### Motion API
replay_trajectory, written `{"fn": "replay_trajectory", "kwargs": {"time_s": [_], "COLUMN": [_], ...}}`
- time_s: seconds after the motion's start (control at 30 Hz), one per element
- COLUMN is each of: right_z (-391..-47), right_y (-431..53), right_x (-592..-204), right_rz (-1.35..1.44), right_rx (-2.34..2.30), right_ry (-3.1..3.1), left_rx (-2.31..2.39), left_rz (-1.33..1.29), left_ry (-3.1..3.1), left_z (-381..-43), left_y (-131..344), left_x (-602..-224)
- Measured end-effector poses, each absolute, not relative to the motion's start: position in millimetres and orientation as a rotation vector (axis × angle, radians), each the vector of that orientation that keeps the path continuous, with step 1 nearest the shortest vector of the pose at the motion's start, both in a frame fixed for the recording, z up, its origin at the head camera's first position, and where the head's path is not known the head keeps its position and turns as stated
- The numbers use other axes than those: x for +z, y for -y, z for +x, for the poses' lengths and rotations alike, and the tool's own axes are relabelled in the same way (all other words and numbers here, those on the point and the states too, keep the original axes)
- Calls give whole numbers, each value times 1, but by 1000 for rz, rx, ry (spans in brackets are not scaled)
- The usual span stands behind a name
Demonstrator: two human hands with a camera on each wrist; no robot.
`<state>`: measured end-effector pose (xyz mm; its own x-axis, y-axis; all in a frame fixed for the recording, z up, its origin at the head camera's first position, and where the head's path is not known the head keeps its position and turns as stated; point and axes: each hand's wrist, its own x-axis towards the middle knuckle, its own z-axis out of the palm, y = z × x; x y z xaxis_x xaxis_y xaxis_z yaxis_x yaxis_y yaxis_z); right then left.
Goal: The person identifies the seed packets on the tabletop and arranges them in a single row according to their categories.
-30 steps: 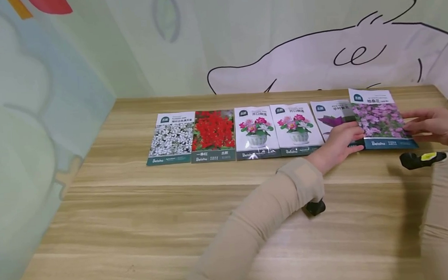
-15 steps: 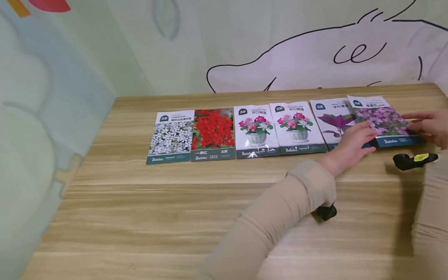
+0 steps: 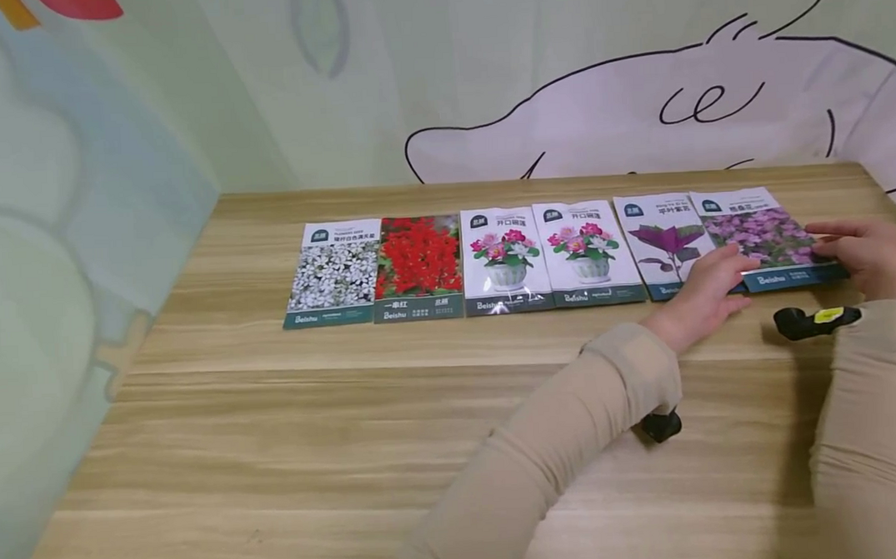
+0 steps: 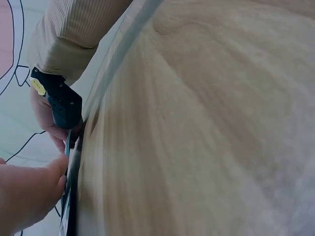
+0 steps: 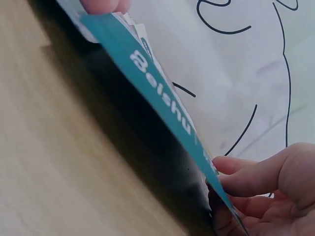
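A seed packet with pink-purple flowers [image 3: 765,236] lies at the right end of a row of packets. My right hand [image 3: 878,261] pinches its right edge, also seen in the right wrist view, where the teal bottom band [image 5: 152,88] is tilted with a dark gap under it. My left hand [image 3: 700,298] rests its fingertips on the packet's lower left corner, fingers extended. Under that hand's reach lies the purple-leaf packet [image 3: 664,241], its lower right part hidden. The pink packet's left edge meets it.
To the left, on the wooden table [image 3: 350,450], stand in line two potted-flower packets [image 3: 589,252] [image 3: 505,260], a red-flower packet [image 3: 420,268] and a white-flower packet [image 3: 332,272]. Behind the table's back edge is a wall printed with line drawings [image 3: 562,133].
The pink-flower packet has come down and shifted right, from overlapping the purple-leaf packet to lying beside it. Both hands went along with it, the left moving right and uncovering more of the purple-leaf packet.
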<state>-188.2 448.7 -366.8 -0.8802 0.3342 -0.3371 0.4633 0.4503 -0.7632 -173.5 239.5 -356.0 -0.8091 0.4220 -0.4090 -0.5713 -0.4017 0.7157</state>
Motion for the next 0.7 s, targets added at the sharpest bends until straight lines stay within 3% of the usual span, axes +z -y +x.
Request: {"fn": "replay_trajectory", "kwargs": {"time_s": [0.47, 0.7], "right_z": [-189, -187], "right_y": [-434, -435], "right_x": [-360, -351], "right_rz": [942, 919], "right_rx": [-1236, -1153], "right_ry": [-2604, -2686], "left_rx": [2144, 1845], "left_rz": [-141, 490], "left_ry": [-1211, -1812], "left_z": [-182, -219], "left_y": [-222, -154], "left_x": [-350, -310]}}
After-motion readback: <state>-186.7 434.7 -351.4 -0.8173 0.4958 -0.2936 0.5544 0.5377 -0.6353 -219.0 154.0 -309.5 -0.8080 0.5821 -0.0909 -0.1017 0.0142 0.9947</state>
